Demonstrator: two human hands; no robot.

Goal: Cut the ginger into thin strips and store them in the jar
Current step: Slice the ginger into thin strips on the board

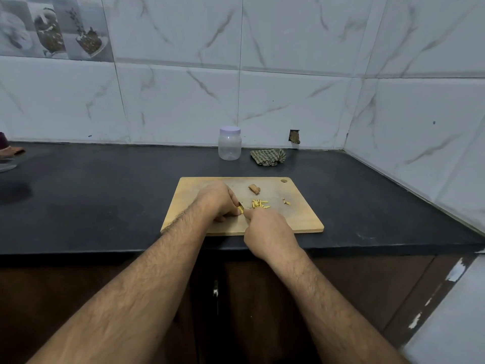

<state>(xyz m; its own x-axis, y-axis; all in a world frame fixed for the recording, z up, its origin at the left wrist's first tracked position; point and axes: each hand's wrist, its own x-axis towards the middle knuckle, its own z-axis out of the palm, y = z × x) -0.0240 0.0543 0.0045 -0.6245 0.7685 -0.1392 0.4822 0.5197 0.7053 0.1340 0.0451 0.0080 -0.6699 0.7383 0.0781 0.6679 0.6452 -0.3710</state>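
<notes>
A wooden cutting board (301,219) lies on the black counter. My left hand (217,202) pinches a small yellow ginger piece (240,209) against the board with curled fingers. My right hand (267,231) sits just to its right, fingers curled round a knife (241,204). Only a dark sliver of the blade shows at the ginger. A heap of thin yellow ginger strips (259,204) lies beyond my right hand. An unpeeled ginger chunk (254,189) rests further back, and a few scraps (286,202) lie to the right. The clear plastic jar (229,144) stands behind the board with its pale lid on.
A crumpled checked cloth (268,156) lies right of the jar by the tiled wall. The counter's front edge (105,252) runs just below the board. A side wall closes in the counter at right. Some items (8,156) sit at far left.
</notes>
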